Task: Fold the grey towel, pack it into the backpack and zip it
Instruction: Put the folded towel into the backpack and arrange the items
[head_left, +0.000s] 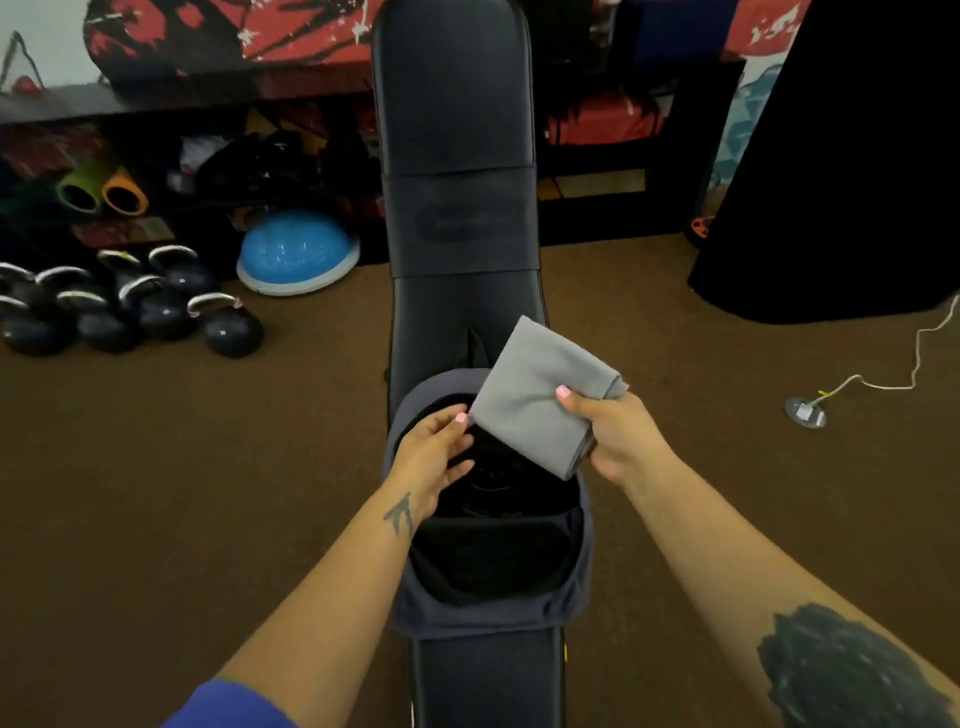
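- Grey towel (537, 395): folded into a compact rectangle, held tilted above the open mouth of the backpack (415, 613), lower corner over the dark interior.
- Right hand (618, 436): clamped on the towel's right edge, thumb pressed on the top face, remaining fingers underneath.
- Left hand (434, 457): fingers spread apart and loosely curled at the left rim of the backpack opening, thumb tip just beside the towel's left edge; actual grip on the rim fabric cannot be told.
- Backpack: dark blue-grey, unzipped, lying open on a black padded bench (457, 156) running away from the camera.
- Floor: brown carpet (701, 493).
- To the left: cluster of black kettlebells (156, 306) and a blue half-dome balance trainer (296, 254), well apart from the bench.
- To the right: white cable (893, 384) leading to a small floor fitting.
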